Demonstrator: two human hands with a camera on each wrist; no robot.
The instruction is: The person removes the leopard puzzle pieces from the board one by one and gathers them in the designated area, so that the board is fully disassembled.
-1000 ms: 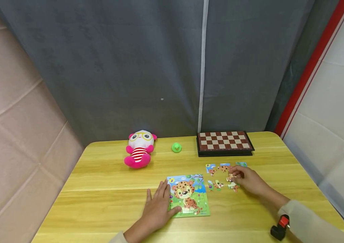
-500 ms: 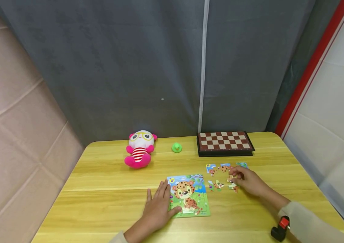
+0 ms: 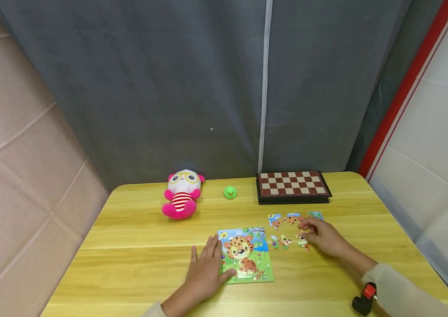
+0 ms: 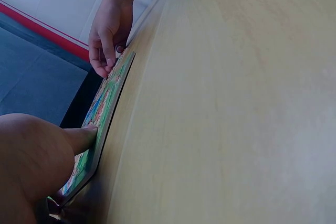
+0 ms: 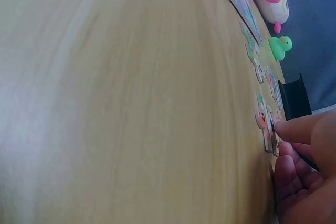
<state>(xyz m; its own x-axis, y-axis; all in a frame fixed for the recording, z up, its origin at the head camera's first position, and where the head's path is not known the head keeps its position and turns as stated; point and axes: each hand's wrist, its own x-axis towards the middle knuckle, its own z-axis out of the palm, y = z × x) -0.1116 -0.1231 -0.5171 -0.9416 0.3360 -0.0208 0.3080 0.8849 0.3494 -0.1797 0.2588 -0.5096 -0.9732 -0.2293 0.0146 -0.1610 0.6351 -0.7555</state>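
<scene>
My left hand (image 3: 205, 274) rests with straight fingers along the left edge of a square leopard puzzle board (image 3: 261, 264), its thumb lying on the lower part of the picture. The same thumb presses on the board (image 4: 89, 156) in the left wrist view. To the right, my right hand (image 3: 323, 237) pinches a small puzzle piece (image 3: 299, 234) between thumb and fingers, low over the table; the fingers partly cover it. Loose pieces surround it: a leopard-face piece (image 3: 284, 240), a blue-cornered piece (image 3: 274, 219), a spotted piece (image 3: 292, 219) and a green-and-blue piece (image 3: 315, 215).
Behind the loose pieces lies a brown-and-cream chessboard box (image 3: 293, 184). A green toy duck (image 3: 229, 192) sits at the table's back middle, with a pink and white plush toy (image 3: 183, 196) left of it. A grey curtain (image 3: 192, 88) hangs behind the wooden table (image 3: 137, 246).
</scene>
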